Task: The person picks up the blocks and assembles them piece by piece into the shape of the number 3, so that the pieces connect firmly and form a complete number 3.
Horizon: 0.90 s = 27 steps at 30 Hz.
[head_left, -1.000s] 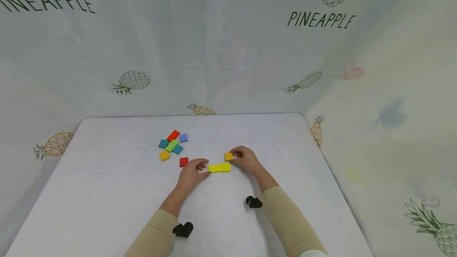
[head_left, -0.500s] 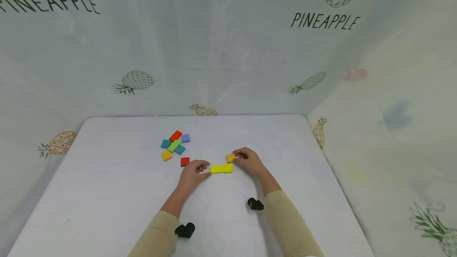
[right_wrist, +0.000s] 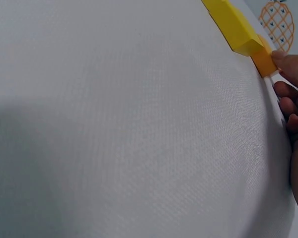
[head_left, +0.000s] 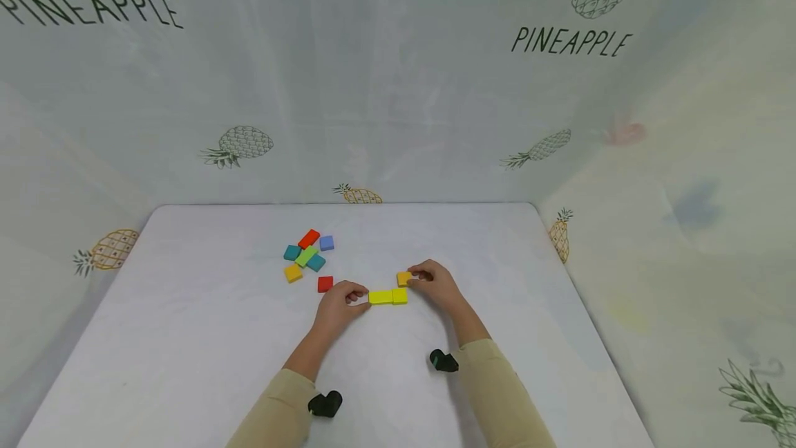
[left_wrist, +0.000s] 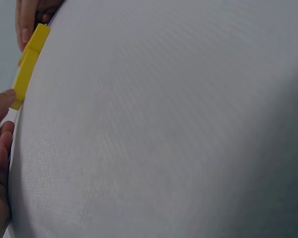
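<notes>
Right hand (head_left: 438, 286) pinches orange block (head_left: 403, 279); only head view shows green block (head_left: 306, 256).

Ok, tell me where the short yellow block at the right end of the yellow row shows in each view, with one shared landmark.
Head: the short yellow block is midway across, below centre.
Left wrist: the short yellow block is near the top left corner.
Right wrist: the short yellow block is at upper right, beside the orange-yellow block.
Shared landmark: the right hand, visible in all three.
</notes>
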Motion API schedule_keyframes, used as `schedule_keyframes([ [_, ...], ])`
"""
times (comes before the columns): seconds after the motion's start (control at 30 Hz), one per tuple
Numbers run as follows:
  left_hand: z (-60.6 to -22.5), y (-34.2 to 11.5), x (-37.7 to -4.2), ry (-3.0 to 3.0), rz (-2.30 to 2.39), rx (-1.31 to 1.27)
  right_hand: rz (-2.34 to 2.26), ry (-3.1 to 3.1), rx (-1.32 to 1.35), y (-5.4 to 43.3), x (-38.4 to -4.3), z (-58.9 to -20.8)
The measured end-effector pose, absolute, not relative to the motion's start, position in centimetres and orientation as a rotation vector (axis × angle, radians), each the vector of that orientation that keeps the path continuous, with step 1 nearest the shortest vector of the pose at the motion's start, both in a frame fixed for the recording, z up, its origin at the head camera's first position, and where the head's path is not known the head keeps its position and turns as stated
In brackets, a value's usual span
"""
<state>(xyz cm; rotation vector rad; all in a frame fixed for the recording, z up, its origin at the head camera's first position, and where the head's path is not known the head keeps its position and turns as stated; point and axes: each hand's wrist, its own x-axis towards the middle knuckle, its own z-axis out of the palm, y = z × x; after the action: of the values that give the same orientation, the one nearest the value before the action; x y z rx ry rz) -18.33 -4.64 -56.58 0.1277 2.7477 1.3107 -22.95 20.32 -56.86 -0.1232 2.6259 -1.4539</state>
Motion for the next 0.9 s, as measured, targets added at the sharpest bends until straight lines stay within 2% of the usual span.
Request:
schedule_keyframes([
  [0.9,-56.79,-4.5,-18.49,2.756,1.304,0.133,-1.449,2.646,-0.123,20.3,-22.72,-56.88],
])
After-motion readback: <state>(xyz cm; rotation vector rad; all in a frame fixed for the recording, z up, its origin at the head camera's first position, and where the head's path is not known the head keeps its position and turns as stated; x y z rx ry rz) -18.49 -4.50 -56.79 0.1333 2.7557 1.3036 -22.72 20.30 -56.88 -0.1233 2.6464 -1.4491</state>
